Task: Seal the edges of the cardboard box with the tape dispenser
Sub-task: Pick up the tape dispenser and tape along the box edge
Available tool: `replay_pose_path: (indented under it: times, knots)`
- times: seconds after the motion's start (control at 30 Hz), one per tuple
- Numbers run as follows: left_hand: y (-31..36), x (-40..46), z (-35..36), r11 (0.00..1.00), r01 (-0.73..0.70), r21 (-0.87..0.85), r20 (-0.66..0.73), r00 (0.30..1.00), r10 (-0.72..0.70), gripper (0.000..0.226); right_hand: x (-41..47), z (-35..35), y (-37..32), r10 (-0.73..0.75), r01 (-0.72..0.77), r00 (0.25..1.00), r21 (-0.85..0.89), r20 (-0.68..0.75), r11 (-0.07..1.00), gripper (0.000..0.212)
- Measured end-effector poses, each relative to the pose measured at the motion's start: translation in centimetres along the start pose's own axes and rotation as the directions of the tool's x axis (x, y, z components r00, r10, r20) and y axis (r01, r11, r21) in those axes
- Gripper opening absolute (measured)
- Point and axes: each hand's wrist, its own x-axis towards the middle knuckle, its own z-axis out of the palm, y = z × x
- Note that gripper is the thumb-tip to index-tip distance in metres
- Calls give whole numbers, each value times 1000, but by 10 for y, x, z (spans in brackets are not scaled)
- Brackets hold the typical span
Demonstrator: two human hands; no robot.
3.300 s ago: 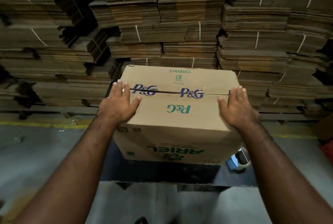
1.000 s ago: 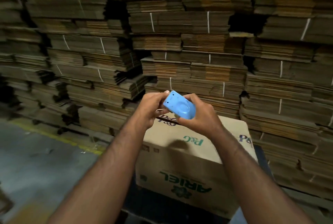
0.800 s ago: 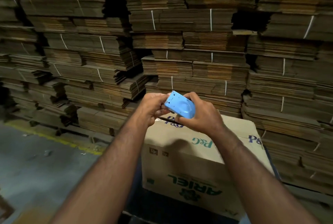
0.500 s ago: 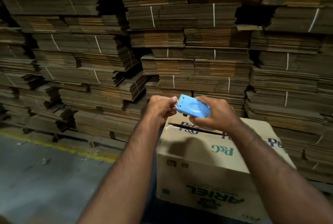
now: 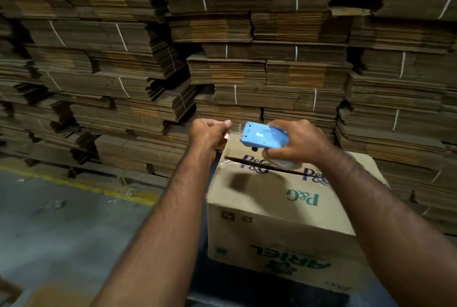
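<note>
Your right hand [image 5: 296, 143] grips the tape dispenser [image 5: 263, 136] at frame centre; your left hand [image 5: 209, 133] pinches the tape end [image 5: 233, 127]. The box [image 5: 277, 198] seam below looks unsealed, so taping hasn't begun.

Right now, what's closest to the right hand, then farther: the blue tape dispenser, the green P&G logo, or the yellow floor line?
1. Blue tape dispenser: gripped in the right hand.
2. Green P&G logo: on the box top, just below.
3. Yellow floor line: far left, on the floor.
</note>
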Motion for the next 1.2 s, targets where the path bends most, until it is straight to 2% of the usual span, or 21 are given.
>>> replay_pose_path:
  times: [0.07, 0.2, 0.33, 0.43, 0.5, 0.57, 0.67, 0.8, 0.97, 1.1, 1.2]
  knots:
    - [-8, -5, 1, 1000, 3, -18, -32, 999, -4, 12, 0, 0, 10, -24, 28, 999, -80, 46, 996, 79]
    - [-29, -6, 6, 993, -82, 83, -132, 987, 92, 25, 6, 9, 12, -91, 106, 988, -121, 123, 987, 75]
    - [-36, -4, 5, 975, -134, 177, -235, 956, 174, 20, 16, 14, 8, -144, 159, 980, -106, 135, 982, 73]
    - [-49, 7, 6, 972, -159, 172, -277, 939, 203, 10, 28, 16, 9, -136, 160, 974, -123, 183, 979, 74]
    - [-51, 7, 10, 967, -142, 211, -297, 933, 202, 6, 35, 17, 9, -135, 166, 968, -134, 212, 977, 73]
    - [-48, 1, 11, 964, -104, 246, -314, 932, 181, 12, 43, 21, 9, -126, 163, 963, -141, 239, 976, 73]
    - [-56, 7, 9, 952, -63, 299, -344, 924, 169, 14, 54, 30, 2, -102, 154, 946, -151, 309, 976, 81]
    - [-68, 16, 3, 938, 7, 348, -323, 940, 113, 23, 62, 40, -5, -73, 147, 926, -176, 371, 973, 84]
    - [-82, 30, -6, 922, 67, 381, -276, 960, 44, 19, 68, 44, -11, -45, 136, 911, -195, 411, 971, 80]
    - [-99, 39, -10, 934, 89, 347, -198, 980, -19, 20, 71, 45, -14, -27, 130, 902, -211, 432, 969, 76]
    - [-106, 38, -9, 951, 160, 265, -144, 982, -125, 25, 72, 45, -17, -15, 128, 898, -228, 441, 965, 74]
